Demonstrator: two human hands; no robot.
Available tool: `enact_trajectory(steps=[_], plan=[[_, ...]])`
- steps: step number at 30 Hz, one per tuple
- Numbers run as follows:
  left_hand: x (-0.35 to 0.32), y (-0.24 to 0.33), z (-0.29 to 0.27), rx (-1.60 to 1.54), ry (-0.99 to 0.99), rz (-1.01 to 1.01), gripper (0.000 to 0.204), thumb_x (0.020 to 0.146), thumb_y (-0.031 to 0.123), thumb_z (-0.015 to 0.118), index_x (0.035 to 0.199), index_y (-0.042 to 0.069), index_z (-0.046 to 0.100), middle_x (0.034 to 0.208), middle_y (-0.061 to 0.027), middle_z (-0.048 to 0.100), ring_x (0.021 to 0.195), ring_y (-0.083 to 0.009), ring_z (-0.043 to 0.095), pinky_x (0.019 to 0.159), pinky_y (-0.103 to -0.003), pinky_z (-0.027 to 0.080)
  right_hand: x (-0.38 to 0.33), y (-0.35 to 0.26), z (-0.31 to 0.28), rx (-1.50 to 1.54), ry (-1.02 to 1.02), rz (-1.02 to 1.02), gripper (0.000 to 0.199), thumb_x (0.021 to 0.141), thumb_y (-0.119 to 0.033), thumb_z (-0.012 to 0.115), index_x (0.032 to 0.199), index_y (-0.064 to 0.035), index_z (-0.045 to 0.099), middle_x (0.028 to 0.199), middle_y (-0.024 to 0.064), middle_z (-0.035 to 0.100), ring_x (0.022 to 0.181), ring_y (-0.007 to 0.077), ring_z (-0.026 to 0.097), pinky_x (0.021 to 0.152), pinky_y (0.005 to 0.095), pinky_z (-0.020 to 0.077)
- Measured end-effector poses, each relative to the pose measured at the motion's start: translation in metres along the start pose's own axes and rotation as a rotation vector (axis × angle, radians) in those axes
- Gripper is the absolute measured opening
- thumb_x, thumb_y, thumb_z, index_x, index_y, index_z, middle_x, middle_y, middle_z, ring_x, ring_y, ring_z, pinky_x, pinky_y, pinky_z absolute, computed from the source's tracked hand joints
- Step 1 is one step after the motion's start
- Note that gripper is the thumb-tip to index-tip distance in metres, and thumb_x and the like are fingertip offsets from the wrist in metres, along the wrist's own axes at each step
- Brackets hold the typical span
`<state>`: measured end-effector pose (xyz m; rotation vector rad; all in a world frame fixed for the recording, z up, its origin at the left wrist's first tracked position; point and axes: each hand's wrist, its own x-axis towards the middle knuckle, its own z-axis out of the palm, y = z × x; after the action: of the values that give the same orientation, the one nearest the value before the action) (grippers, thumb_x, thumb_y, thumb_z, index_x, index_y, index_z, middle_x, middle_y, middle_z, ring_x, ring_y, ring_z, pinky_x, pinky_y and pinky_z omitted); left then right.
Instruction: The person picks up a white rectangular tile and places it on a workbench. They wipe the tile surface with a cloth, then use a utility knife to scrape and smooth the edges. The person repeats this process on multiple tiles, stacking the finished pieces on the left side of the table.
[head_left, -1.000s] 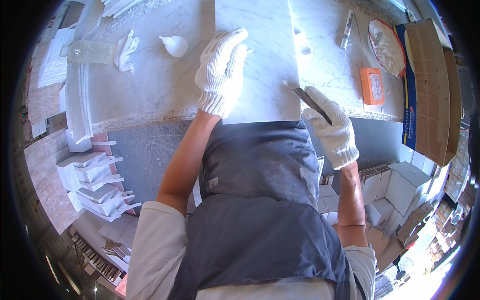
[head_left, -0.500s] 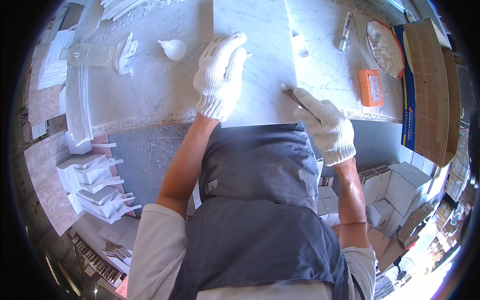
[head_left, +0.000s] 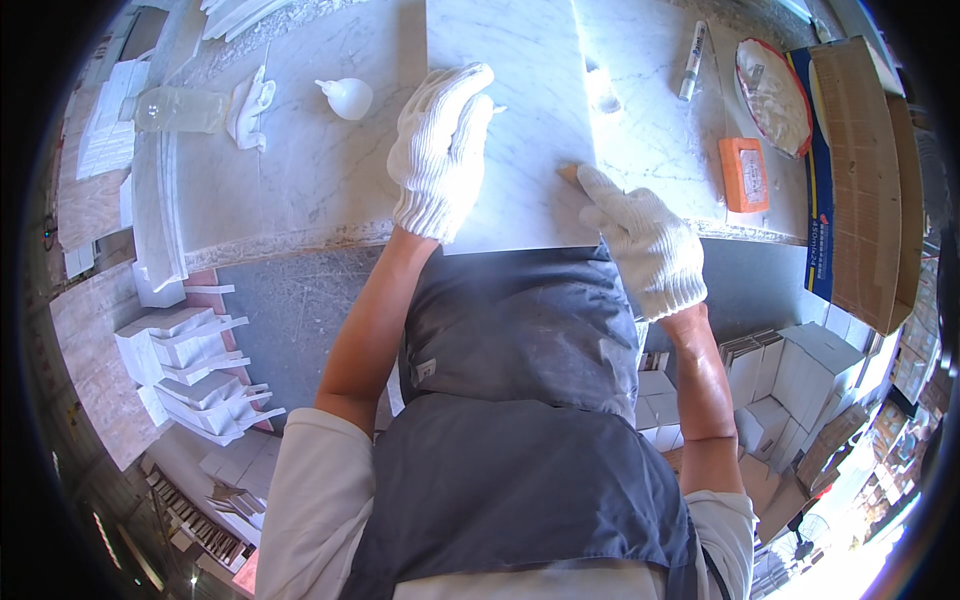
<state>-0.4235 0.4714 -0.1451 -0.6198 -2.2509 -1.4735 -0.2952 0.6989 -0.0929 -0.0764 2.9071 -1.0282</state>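
Observation:
A white marble slab (head_left: 525,180) lies in front of me with its near edge at my apron. My left hand (head_left: 440,150), in a white knit glove, rests on the slab's left side with its fingers pressed together. A small white tip pokes out beside them, and whatever they hold is hidden. My right hand (head_left: 645,240), gloved too, is closed at the slab's right edge on a small flat brown tool (head_left: 569,173). Only the tool's tan end shows, over the slab.
A white squeeze bulb (head_left: 348,98), a crumpled white cloth (head_left: 250,108) and a clear bottle (head_left: 180,109) lie to the left. On the right are a marker (head_left: 692,62), an orange block (head_left: 743,175), a red-rimmed dish of white paste (head_left: 770,95) and a cardboard box (head_left: 855,170).
My right hand has shifted slightly up and left along the slab's right edge, and the brown tool's end has moved with it. My left hand has stayed in place.

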Motion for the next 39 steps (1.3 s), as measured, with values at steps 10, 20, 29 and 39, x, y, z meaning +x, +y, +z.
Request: enact_trajectory(steps=[10, 20, 29, 39], plan=[[-0.003, -0.003, -0.006, 0.021, -0.098, -0.03, 0.029, 0.104, 0.001, 0.064, 0.132, -0.001, 0.067, 0.135, -0.0162, 0.065, 0.116, -0.0222, 0.068, 0.095, -0.035, 0.063, -0.011, 0.004, -0.001, 0.069, 0.119, -0.084, 0.043, 0.097, -0.022, 0.073, 0.139, -0.0157, 0.07, 0.086, 0.0107, 0.067, 0.079, 0.0297, 0.067, 0.074, 0.041, 0.0546], [-0.001, 0.003, -0.005, -0.036, -0.096, -0.103, 0.031, 0.102, -0.001, 0.065, 0.133, -0.001, 0.067, 0.135, -0.016, 0.065, 0.113, -0.0215, 0.07, 0.091, -0.032, 0.062, -0.017, 0.006, 0.004, -0.001, 0.061, -0.072, 0.043, 0.095, -0.015, 0.073, 0.138, -0.015, 0.071, 0.088, 0.0084, 0.068, 0.078, 0.0283, 0.066, 0.074, 0.0359, 0.0552], [-0.052, 0.004, -0.052, 0.209, 0.308, -0.322, 0.045, 0.086, 0.006, 0.085, 0.126, 0.0, 0.065, 0.128, -0.0137, 0.066, 0.119, -0.0253, 0.064, 0.107, -0.038, 0.051, -0.009, 0.029, 0.01, 0.306, 0.341, 0.176, 0.048, 0.096, 0.003, 0.067, 0.143, -0.0091, 0.068, 0.096, 0.0061, 0.069, 0.075, 0.0076, 0.065, 0.063, 0.0247, 0.0521], [-0.009, -0.063, -0.076, 0.446, 0.286, -0.364, 0.058, 0.084, 0.02, 0.089, 0.133, 0.0, 0.066, 0.133, -0.0124, 0.066, 0.124, -0.0242, 0.061, 0.111, -0.039, 0.046, 0.035, 0.064, 0.044, 0.276, 0.472, 0.234, 0.043, 0.095, -0.007, 0.077, 0.137, -0.0058, 0.071, 0.122, 0.0112, 0.078, 0.093, 0.0201, 0.071, 0.087, 0.0336, 0.0561]])
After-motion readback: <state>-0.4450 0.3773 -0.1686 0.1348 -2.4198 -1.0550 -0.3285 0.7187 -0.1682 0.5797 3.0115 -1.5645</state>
